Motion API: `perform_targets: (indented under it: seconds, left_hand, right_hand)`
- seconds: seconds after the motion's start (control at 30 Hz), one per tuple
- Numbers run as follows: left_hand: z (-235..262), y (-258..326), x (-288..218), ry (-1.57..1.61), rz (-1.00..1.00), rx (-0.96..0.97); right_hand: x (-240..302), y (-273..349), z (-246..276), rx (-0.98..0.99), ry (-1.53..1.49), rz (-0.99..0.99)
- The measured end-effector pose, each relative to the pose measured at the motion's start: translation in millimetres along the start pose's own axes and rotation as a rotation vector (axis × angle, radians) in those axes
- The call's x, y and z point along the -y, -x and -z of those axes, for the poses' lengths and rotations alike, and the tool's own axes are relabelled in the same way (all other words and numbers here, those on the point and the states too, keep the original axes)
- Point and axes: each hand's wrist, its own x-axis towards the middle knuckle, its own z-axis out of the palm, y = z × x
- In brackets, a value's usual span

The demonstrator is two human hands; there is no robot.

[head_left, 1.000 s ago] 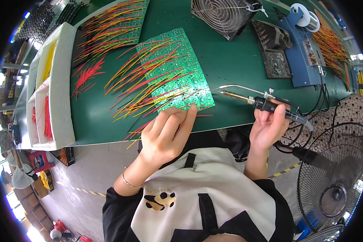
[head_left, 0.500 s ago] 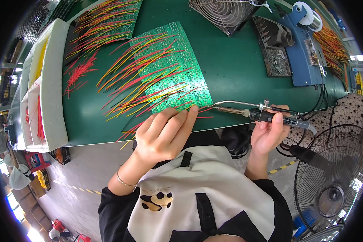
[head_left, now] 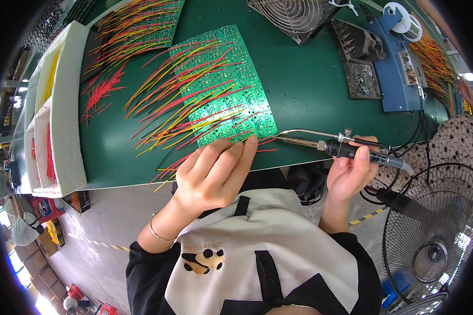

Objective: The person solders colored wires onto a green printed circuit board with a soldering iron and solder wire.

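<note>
Fingers of the left hand (head_left: 215,173) lie spread and flat, their tips pressing the near edge of a green printed circuit board (head_left: 220,92) that rests on the dark green table (head_left: 305,84); they close on nothing. Red and yellow wire leads (head_left: 178,102) bristle from the board and fan out toward the left. Right hand (head_left: 352,170) is wrapped shut around the black handle of a soldering iron (head_left: 341,147), whose metal tip and thin curved feed tube point left and end just beside the board's near right corner. A second green board with more red and yellow leads (head_left: 136,23) lies farther back on the left. Along the table's left edge stand white foam trays (head_left: 68,115): one compartment holds yellow wires, others hold red ones, and a loose bunch of short red wires (head_left: 100,92) lies on the table just beside them. At the far right sits a blue soldering station (head_left: 399,68), with a black tray of solder scraps (head_left: 360,60) beside it and a wire fan guard (head_left: 299,16) behind. A black standing fan (head_left: 431,247) is on the floor at the right.
</note>
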Motion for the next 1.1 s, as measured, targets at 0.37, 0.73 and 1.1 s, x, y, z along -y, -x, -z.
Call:
perform_targets:
  seconds: [0.37,0.73,1.1]
  left_hand:
    - [1.2,-2.0,-1.1,-0.002,0.000,0.020]
    - [1.1,-2.1,-1.7,-0.014,-0.004,0.015]
    - [1.0,-1.7,-1.1,-0.015,0.002,0.032]
  right_hand:
    - [2.2,0.2,-5.5,0.000,0.132,-0.009]
    - [-3.0,1.1,0.1,0.015,0.005,0.023]
    - [-4.6,1.2,2.2,-0.061,0.015,0.015]
